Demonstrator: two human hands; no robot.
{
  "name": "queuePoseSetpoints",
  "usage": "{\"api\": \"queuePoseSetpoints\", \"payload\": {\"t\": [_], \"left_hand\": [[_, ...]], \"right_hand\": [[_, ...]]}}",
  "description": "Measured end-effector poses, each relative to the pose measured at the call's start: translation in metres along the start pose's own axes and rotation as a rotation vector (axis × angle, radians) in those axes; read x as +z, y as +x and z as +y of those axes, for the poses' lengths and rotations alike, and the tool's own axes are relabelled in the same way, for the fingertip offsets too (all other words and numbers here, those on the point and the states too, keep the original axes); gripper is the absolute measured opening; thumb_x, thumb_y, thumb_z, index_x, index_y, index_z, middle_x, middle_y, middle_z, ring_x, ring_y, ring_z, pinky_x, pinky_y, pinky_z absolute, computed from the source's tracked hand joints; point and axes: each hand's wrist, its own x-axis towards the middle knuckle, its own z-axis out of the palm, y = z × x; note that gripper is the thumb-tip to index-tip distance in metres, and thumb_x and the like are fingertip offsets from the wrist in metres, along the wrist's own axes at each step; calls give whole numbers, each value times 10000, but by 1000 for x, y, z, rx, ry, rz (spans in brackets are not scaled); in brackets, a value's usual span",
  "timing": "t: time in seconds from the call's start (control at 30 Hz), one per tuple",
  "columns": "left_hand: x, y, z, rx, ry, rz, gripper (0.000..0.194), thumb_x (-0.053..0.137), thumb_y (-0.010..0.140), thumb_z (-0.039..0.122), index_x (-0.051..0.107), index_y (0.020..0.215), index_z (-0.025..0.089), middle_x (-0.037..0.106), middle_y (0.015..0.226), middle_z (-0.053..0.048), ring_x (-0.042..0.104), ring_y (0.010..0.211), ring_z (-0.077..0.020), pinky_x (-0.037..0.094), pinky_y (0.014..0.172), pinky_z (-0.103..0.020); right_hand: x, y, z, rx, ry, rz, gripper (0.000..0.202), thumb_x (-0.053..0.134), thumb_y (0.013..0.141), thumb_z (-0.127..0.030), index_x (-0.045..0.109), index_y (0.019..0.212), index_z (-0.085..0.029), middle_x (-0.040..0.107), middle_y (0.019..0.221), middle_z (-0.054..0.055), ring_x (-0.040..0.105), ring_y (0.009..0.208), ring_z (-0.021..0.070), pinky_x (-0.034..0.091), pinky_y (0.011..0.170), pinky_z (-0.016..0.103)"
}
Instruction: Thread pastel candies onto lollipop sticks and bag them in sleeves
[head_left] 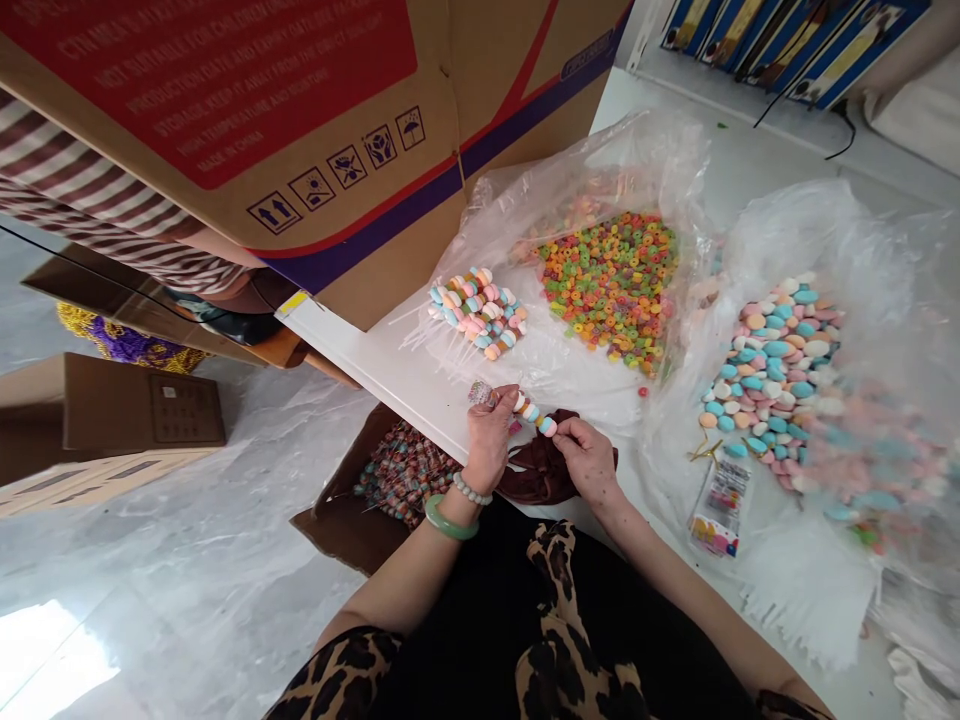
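A candy skewer (531, 411) of pink, white, blue and orange pieces stretches between my two hands, above the table's near edge. My left hand (490, 432) is closed round its left part, and a crinkled clear piece (478, 393) sticks out past the fingers. At the other end my right hand (589, 455) pinches the skewer by its last pink piece with thumb and fingertips. Just beyond my hands lies a pile of similar candy skewers (480, 315), their white sticks pointing left. Dark brown cloth (551, 470) lies under and behind my hands.
Clear bags hold ring candies (611, 285) and pastel candies (780, 350). A small printed packet (721, 505) lies at right. A large carton (360, 120) stands at the back left. Below the table edge, an open box (337, 530) contains many wrapped pieces. Another person's striped sleeve (97, 200) shows behind the carton.
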Motion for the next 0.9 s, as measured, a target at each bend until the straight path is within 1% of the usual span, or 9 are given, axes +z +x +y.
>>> {"api": "queuePoseSetpoints", "payload": {"t": [0.07,0.13,0.23,0.37,0.43,0.53,0.7,0.8,0.9], "left_hand": [[3,-3,-5,28,12,52,193,755,686,338,704,791,184,656,718,-15,588,633,-116,465,622,-235],[6,-4,-6,11,-15,87,200,755,679,332,693,796,182,654,738,-13,599,648,-115,467,619,-228],[8,-2,3,-58,-68,86,254,759,663,346,680,835,176,657,781,-24,648,706,-150,493,631,-252],[6,3,20,-160,-124,69,347,689,726,473,673,845,148,668,798,-67,680,747,-201,521,634,-305],[6,3,23,-196,-145,64,332,715,707,439,669,856,146,669,776,-65,685,758,-210,520,633,-311],[9,0,21,-157,-162,65,296,763,652,350,664,849,153,660,764,-41,683,756,-195,510,631,-290],[16,-9,20,-6,-140,101,275,750,658,383,642,778,160,640,731,-21,667,709,-165,489,583,-250],[17,-12,22,24,-119,62,307,729,681,433,635,781,158,644,703,-29,657,676,-165,483,549,-249],[17,-15,24,38,-75,-3,305,744,678,419,638,769,148,644,677,-34,641,638,-154,471,525,-237]], "right_hand": [[5,-1,-4,2,-32,23,144,538,766,-321,594,673,-228,584,668,-18,505,661,173,367,662,291],[10,-1,-8,-1,-38,25,147,532,770,-318,594,670,-229,587,665,-14,509,654,175,370,652,291],[14,0,-9,-2,9,-21,132,541,758,-310,607,676,-231,583,655,-15,505,637,172,369,622,283],[13,2,-5,45,116,-63,112,568,751,-317,605,685,-235,545,593,-35,480,584,156,353,565,266],[12,2,-4,55,149,-83,103,580,741,-317,605,682,-236,522,550,-44,468,553,150,345,540,261],[13,1,-6,69,195,-103,98,597,718,-313,612,667,-231,494,507,-52,442,505,136,326,504,256],[20,-1,-13,146,366,-89,118,619,682,-316,590,639,-211,471,494,-61,386,426,100,273,439,245],[22,-1,-16,166,462,-120,158,642,677,-345,579,645,-203,497,518,-57,381,397,86,249,405,240],[22,-3,-19,197,546,-140,206,664,670,-378,567,653,-198,507,529,-56,365,384,73,224,384,233]]}}
